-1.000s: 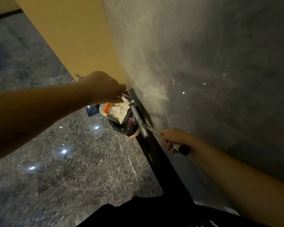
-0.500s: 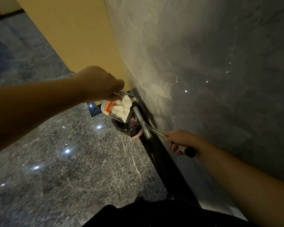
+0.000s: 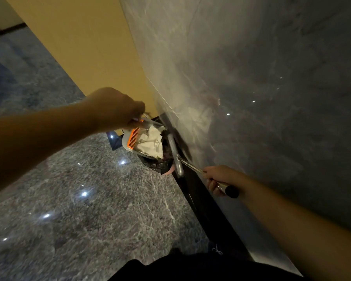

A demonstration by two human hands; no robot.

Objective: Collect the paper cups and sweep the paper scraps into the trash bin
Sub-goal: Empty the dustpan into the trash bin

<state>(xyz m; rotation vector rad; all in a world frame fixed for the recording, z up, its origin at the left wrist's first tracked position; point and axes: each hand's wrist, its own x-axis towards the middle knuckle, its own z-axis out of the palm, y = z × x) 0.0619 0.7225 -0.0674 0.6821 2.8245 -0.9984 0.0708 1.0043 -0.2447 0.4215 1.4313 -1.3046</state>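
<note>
Your left hand (image 3: 118,107) is clenched round the dustpan's handle, knuckles up; the handle itself is mostly hidden under the fist. The dustpan (image 3: 128,141) is pale grey with an orange comb strip (image 3: 134,137) along one side wall. It is tipped over the trash bin, mouth angled down and toward the wall, long axis running from your fist down-right to the bin's opening.

Paper scraps (image 3: 151,144), white and crumpled, are heaped at the pan's lower edge, right above the bin. Whether they touch the liner you cannot tell.

The trash bin (image 3: 155,164) sits on the floor hard against the dark skirting at the foot of the wall. A black bag lines it; a bit of pink rim (image 3: 170,170) shows on the near side.

Your right hand (image 3: 218,179) grasps a metal broom handle (image 3: 221,184) near its black end cap (image 3: 232,192). The handle slants up-left from your fist to the broom head (image 3: 175,154), a grey bar lying along the skirting just beside the bin, on its wall side.

Polished grey marble wall (image 3: 272,98) to the right, yellow wall (image 3: 85,47) beyond, speckled stone floor (image 3: 79,199) below.
</note>
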